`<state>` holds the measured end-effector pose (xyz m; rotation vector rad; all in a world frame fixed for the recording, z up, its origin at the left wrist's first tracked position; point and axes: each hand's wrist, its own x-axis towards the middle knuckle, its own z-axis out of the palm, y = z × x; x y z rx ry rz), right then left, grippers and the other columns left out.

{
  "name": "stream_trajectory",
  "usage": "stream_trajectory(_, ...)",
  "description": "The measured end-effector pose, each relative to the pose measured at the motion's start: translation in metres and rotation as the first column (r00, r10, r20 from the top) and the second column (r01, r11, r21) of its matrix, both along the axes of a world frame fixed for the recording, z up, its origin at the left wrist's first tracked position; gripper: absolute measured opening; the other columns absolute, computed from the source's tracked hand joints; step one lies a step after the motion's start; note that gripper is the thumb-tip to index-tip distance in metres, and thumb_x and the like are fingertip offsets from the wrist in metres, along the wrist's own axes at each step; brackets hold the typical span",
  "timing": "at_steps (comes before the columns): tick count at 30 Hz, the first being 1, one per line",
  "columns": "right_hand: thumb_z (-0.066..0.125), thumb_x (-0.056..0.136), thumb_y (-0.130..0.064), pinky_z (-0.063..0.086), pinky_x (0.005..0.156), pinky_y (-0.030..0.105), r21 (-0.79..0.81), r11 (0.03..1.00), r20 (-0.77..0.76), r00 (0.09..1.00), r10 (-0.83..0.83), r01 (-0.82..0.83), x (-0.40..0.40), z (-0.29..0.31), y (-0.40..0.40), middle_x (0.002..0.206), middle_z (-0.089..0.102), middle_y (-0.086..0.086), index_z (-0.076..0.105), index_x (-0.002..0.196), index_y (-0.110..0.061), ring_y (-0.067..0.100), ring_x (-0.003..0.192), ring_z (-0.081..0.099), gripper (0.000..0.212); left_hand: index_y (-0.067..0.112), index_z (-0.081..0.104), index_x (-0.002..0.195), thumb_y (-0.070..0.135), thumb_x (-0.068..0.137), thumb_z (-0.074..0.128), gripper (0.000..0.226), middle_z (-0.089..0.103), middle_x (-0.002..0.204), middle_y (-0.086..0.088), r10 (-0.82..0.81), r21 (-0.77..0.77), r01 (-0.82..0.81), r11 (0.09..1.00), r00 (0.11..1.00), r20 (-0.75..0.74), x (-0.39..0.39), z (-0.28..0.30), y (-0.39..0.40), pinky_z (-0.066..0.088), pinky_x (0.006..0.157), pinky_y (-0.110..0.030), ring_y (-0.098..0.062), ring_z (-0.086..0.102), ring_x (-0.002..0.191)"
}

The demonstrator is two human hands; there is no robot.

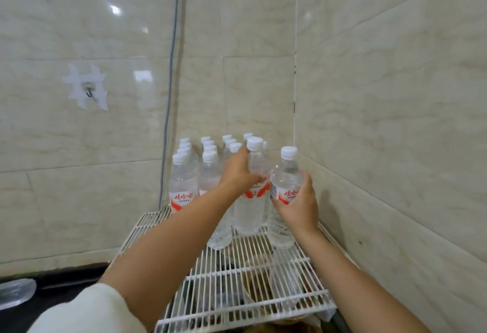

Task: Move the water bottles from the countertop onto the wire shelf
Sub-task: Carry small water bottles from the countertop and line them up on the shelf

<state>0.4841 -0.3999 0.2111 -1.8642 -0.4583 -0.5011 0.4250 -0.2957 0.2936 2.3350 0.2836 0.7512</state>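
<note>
Several clear water bottles (184,182) with white caps and red-and-white labels stand in rows at the back of the white wire shelf (237,290), in the tiled corner. My left hand (238,172) grips one upright bottle (250,214) in the third row from the left, its base on the wires. My right hand (297,203) holds another bottle (286,174) by its label at the shelf's right side, base at or just above the shelf. Each bottle is upright.
Tiled walls close the shelf in at the back and right. A grey cable (170,90) runs down the back wall. A black countertop (60,288) lies lower left with a clear bottle (15,293) lying on it. Objects show dimly under the shelf.
</note>
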Motion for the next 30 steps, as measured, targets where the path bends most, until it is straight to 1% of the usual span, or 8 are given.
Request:
stream_trajectory(5,0.075,0.074,-0.020,0.039,0.077,0.024,0.008,1.000,-0.046,0.999,0.019,-0.018,0.010,-0.003,0.007,0.127,0.047,0.014,0.033,0.136,-0.010,0.028,0.112,0.052,0.076,0.011,0.042,0.129,0.006,0.078,0.069,0.058,0.053,0.126,-0.010,0.026,-0.022,-0.027,0.999,0.997,-0.068,0.015,-0.016,0.007,0.045,0.095,-0.034,-0.026,0.051,0.119)
stream_trajectory(9,0.073,0.076,-0.017,0.033,0.084,0.020,-0.094,0.989,-0.039,0.993,0.109,-0.112,0.003,-0.006,0.007,0.136,0.037,0.013,0.022,0.141,-0.013,0.026,0.123,0.044,0.082,0.008,0.047,0.122,0.007,0.081,0.066,0.045,0.055,0.115,-0.007,0.047,0.035,-0.046,0.998,0.999,-0.017,0.015,-0.025,0.011,0.042,0.085,-0.025,-0.020,0.053,0.110)
stream_trajectory(11,0.073,0.076,-0.018,0.031,0.084,0.018,-0.120,0.984,-0.056,0.991,0.124,-0.130,0.000,-0.006,0.006,0.138,0.037,0.011,0.021,0.141,-0.012,0.024,0.125,0.043,0.083,0.006,0.042,0.127,0.010,0.078,0.069,0.056,0.051,0.120,-0.006,0.077,0.071,-0.078,0.994,0.997,0.024,0.014,-0.030,0.012,0.040,0.086,-0.023,-0.019,0.050,0.113)
stream_trajectory(13,0.074,0.075,-0.017,0.037,0.084,0.020,-0.093,0.986,-0.116,0.985,0.130,-0.141,0.002,-0.008,0.005,0.134,0.045,0.009,0.026,0.138,-0.012,0.023,0.120,0.050,0.080,0.006,0.024,0.139,0.011,0.076,0.072,0.079,0.038,0.138,-0.010,0.121,0.157,-0.127,0.979,0.991,0.047,0.011,-0.037,0.015,0.038,0.099,-0.027,-0.023,0.041,0.126)
stream_trajectory(17,0.077,0.070,-0.013,0.048,0.093,0.036,-0.165,0.964,-0.259,0.953,0.160,-0.207,0.011,-0.018,0.004,0.131,0.051,0.006,0.028,0.135,-0.013,0.025,0.118,0.054,0.082,0.015,0.003,0.147,0.015,0.085,0.063,0.086,0.006,0.155,-0.009,0.143,0.490,-0.120,0.863,0.990,-0.009,0.000,-0.044,0.020,0.026,0.111,-0.029,-0.024,0.015,0.142)
stream_trajectory(20,0.075,0.072,-0.010,0.045,0.096,0.035,-0.191,0.956,-0.347,0.927,0.146,-0.222,0.018,-0.027,0.005,0.132,0.052,0.010,0.033,0.135,-0.008,0.025,0.120,0.053,0.076,0.020,0.003,0.147,0.034,0.089,0.054,0.078,-0.004,0.156,-0.012,0.211,0.672,-0.106,0.733,0.975,-0.077,-0.006,-0.045,0.027,-0.003,0.116,-0.034,-0.026,-0.003,0.145)
stream_trajectory(23,0.076,0.071,-0.011,0.046,0.093,0.032,-0.200,0.954,-0.368,0.919,0.140,-0.225,0.020,-0.035,0.011,0.125,0.058,0.008,0.044,0.126,-0.011,0.024,0.114,0.056,0.063,0.024,-0.001,0.147,0.043,0.089,0.050,0.080,-0.010,0.156,-0.010,0.257,0.721,-0.108,0.684,0.961,-0.100,-0.008,-0.047,0.034,-0.020,0.105,-0.034,-0.024,-0.011,0.144)
stream_trajectory(30,0.073,0.075,-0.010,0.044,0.086,0.026,-0.156,0.962,-0.374,0.915,0.153,-0.225,0.020,-0.035,0.020,0.122,0.056,0.010,0.045,0.121,-0.007,0.025,0.113,0.055,0.054,0.024,-0.005,0.147,0.034,0.090,0.051,0.081,-0.011,0.157,-0.006,0.242,0.733,-0.060,0.677,0.960,-0.144,-0.010,-0.046,0.049,-0.023,0.102,-0.030,-0.019,-0.013,0.144)
